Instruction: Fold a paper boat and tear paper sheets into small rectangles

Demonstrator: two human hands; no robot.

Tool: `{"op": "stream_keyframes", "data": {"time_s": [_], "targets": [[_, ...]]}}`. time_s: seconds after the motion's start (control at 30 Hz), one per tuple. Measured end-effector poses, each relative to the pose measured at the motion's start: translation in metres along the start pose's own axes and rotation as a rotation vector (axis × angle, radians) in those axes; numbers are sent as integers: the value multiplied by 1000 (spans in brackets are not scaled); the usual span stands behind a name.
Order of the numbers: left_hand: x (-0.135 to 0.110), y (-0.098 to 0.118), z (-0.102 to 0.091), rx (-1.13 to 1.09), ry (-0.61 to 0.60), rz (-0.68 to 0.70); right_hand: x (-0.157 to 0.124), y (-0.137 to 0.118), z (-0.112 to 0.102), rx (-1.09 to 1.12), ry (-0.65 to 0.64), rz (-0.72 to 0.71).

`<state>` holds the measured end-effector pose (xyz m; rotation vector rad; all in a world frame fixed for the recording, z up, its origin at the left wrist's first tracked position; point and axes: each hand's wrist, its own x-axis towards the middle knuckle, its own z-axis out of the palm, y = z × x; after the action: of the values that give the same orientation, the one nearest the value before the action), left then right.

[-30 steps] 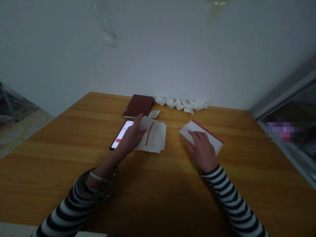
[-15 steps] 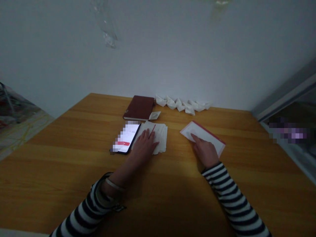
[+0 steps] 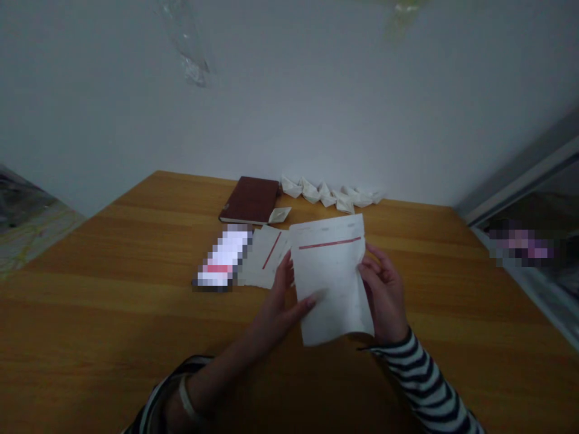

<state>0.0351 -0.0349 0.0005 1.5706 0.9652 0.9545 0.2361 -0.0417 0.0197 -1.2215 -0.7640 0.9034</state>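
Note:
Both hands hold up a white paper sheet with a red stripe near its top edge. My left hand grips its lower left side, with the fingers spread across the paper. My right hand holds the right edge, its fingers curled behind the sheet. To the left, partly behind the raised sheet, lies a stack of white paper sheets, the top one also marked with a red line. Neither hand touches the stack.
A phone lies left of the stack on the wooden table. A dark red notebook and a small paper boat lie behind. Several paper boats line the wall.
The red-edged sheet has been lifted off the table and turned in both hands. My left hand has left the stack and moved right onto the sheet.

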Motion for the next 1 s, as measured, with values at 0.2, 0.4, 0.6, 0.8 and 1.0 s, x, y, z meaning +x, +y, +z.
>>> {"op": "stream_keyframes", "data": {"time_s": [0.2, 0.4, 0.6, 0.8, 1.0], "targets": [[11, 0, -12, -363, 11, -428, -14, 22, 7, 49, -145, 160], [20, -4, -43, -370, 134, -473, 3, 27, -14, -156, -539, 37], [20, -4, -39, -397, 20, -516, 9, 46, -16, -221, -591, -34], [16, -11, -36, -329, -70, -128, 11, 54, -17, -201, -296, -54], [17, -17, -23, -444, 3, -44, 1, 57, -9, -163, -204, -93]]}}
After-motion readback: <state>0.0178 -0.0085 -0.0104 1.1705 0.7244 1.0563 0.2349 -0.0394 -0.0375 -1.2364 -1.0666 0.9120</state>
